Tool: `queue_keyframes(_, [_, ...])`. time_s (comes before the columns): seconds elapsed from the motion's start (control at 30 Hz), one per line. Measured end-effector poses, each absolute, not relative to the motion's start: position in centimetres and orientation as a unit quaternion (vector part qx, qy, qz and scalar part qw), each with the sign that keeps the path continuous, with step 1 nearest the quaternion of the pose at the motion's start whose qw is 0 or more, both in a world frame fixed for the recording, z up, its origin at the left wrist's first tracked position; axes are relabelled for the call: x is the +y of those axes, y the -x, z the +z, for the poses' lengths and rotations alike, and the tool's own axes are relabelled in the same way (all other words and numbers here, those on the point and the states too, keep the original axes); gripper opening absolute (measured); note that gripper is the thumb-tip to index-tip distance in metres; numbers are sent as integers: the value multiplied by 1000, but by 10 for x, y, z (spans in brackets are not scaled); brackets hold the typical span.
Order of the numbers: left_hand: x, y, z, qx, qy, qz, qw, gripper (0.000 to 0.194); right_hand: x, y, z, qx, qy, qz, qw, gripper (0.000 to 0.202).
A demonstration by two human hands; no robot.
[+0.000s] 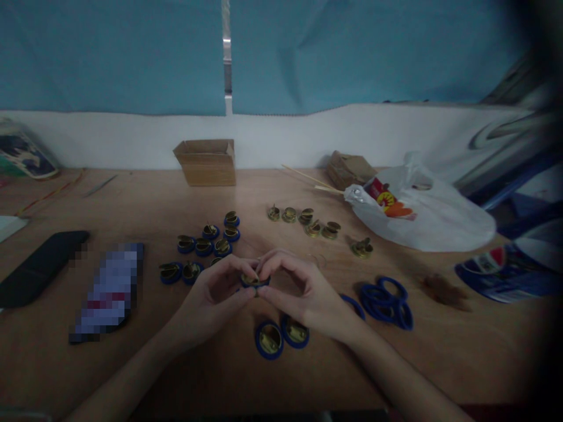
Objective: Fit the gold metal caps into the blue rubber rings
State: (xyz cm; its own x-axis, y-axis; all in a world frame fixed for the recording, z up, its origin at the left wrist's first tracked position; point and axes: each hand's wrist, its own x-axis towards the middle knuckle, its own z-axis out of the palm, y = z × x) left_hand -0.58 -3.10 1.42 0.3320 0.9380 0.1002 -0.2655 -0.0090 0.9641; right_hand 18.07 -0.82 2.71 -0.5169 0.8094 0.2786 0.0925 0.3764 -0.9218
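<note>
Both hands meet over the middle of the wooden table (pixel 308 381). My left hand (pixel 215 299) and my right hand (pixel 303 293) pinch one small brass disc with a blue ring (pixel 254 281) between their fingertips. Just below the hands lie two finished pieces, brass discs in blue rings (pixel 281 337). A cluster of several more ringed discs (pixel 204 246) lies to the upper left. Bare brass discs (pixel 308 221) sit in a row further back. A pile of loose blue rings (pixel 387 299) lies to the right of my right hand.
An open cardboard box (pixel 206 161) stands at the back. A white plastic bag (pixel 422 211) and a crumpled brown box (pixel 349 170) lie at the back right, with thin wooden sticks (pixel 308 179). A black case (pixel 39 266) and a blurred-out flat item (pixel 108 293) lie left.
</note>
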Motion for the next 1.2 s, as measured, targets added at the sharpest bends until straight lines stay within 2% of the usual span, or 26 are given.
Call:
queue_keyframes(0.43, [-31, 7, 8, 288, -478, 478, 679, 24, -7, -181, 26, -742, 299, 458, 387, 7])
queue_keyframes(1.2, [-30, 6, 13, 314, -512, 481, 639, 16, -8, -180, 27, -752, 305, 444, 379, 7])
